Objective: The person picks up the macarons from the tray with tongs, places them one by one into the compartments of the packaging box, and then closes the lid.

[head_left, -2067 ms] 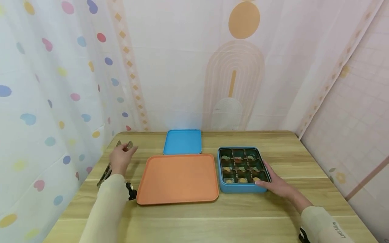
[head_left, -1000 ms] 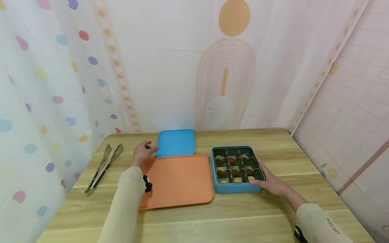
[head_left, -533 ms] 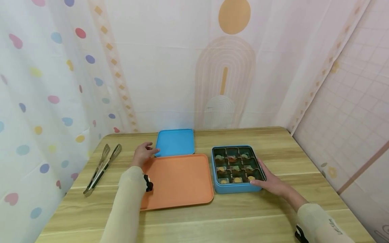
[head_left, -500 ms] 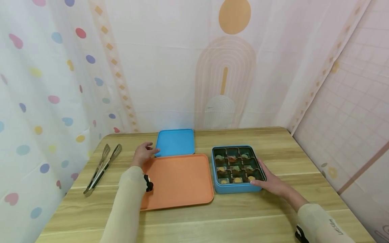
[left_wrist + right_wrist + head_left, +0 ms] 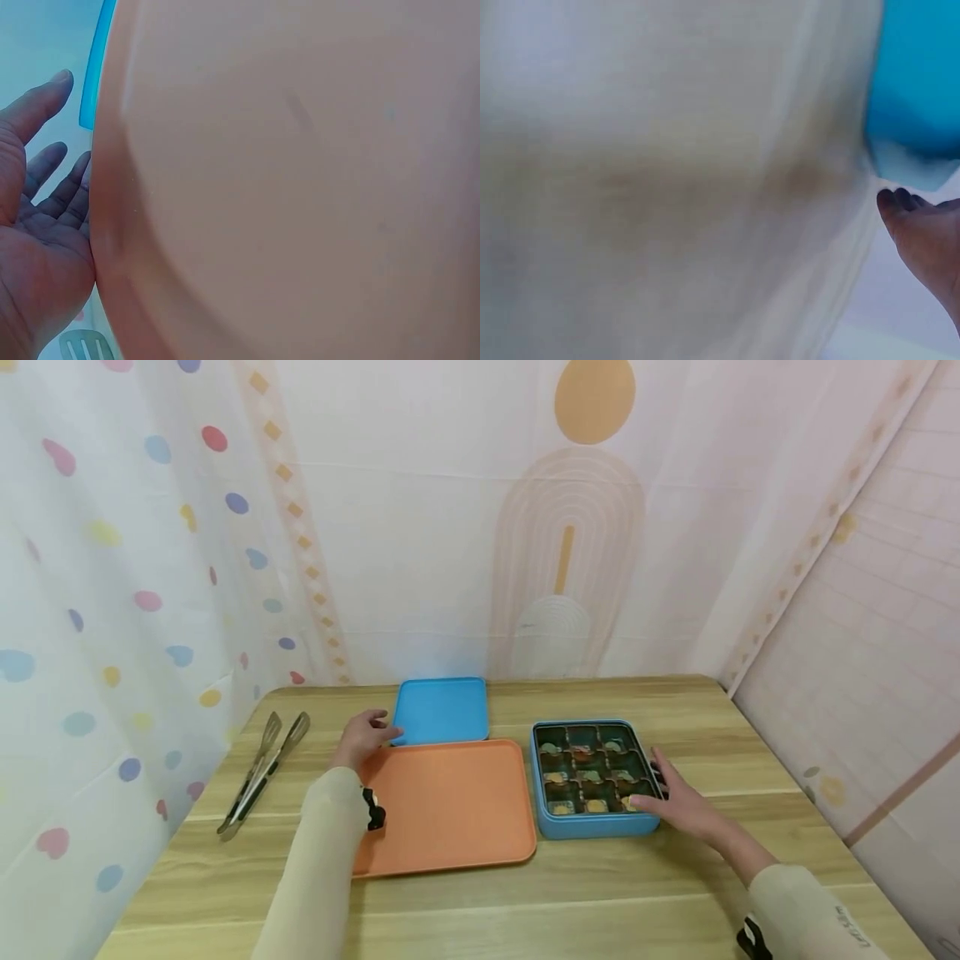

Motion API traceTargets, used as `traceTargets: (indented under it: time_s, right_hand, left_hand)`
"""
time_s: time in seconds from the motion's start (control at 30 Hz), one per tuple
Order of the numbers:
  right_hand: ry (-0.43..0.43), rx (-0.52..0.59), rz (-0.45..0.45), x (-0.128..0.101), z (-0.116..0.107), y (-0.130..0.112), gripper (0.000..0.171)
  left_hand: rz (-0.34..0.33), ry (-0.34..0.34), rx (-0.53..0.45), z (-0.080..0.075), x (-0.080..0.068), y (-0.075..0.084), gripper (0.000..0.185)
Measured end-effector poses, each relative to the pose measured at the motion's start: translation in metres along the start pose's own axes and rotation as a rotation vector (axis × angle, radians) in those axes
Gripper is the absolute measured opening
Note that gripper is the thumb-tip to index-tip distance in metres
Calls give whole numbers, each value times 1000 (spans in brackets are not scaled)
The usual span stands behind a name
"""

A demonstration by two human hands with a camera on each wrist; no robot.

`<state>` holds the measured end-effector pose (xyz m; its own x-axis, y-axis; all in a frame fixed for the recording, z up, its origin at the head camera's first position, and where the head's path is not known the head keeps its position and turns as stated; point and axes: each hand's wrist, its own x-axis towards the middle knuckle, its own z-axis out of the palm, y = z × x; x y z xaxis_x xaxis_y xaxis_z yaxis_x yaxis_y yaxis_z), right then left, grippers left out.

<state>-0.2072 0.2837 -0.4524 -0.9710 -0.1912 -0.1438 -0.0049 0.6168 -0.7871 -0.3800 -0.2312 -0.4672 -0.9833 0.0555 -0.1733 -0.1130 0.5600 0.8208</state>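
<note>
My left hand (image 5: 363, 737) rests at the left corner where the orange tray (image 5: 450, 810) meets the smaller blue tray (image 5: 441, 708). Its fingers are loosely bent, and the thumb points at the blue tray's near left corner. In the left wrist view, this hand (image 5: 45, 247) lies palm up along the orange tray's rim, holding nothing. A blue box (image 5: 600, 828) with a dark divided insert stands to the right of the trays; small yellow, green and red pieces lie in its compartments. Beside its right wall my right hand (image 5: 686, 806) has spread fingers, the thumb over the near right corner.
Metal tongs (image 5: 262, 772) with dark handles lie spread on the left of the wooden table (image 5: 600, 902). A patterned curtain (image 5: 420, 527) hangs behind the table's far edge and along both sides.
My left hand has left the tongs on the table and moved right to the trays' corner. My right hand's fingers have just spread and come away from the box's side. The trays keep their places.
</note>
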Motion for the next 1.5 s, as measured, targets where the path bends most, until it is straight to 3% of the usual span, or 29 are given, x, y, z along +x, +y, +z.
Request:
traceTargets:
  time_s: [0.17, 0.47, 0.67, 0.87, 1.13, 1.5]
  right_hand:
    - [47, 2, -72, 12, -8, -21, 101]
    - [71, -16, -123, 48, -4, -87, 110]
    - [59, 59, -144, 81, 14, -134, 113]
    - [57, 131, -98, 112, 46, -164, 109]
    - [63, 296, -18, 139, 87, -172, 101]
    - [157, 375, 80, 148, 107, -158, 94]
  left_hand:
    - [1, -14, -9, 0, -1, -1, 67]
    - [-3, -27, 8, 1, 0, 1, 65]
    - [1, -37, 4, 5, -2, 5, 65]
    - [39, -35, 28, 12, -7, 6, 63]
    - [52, -21, 29, 20, -17, 8, 62]
    - [41, -18, 22, 30, -19, 14, 62]
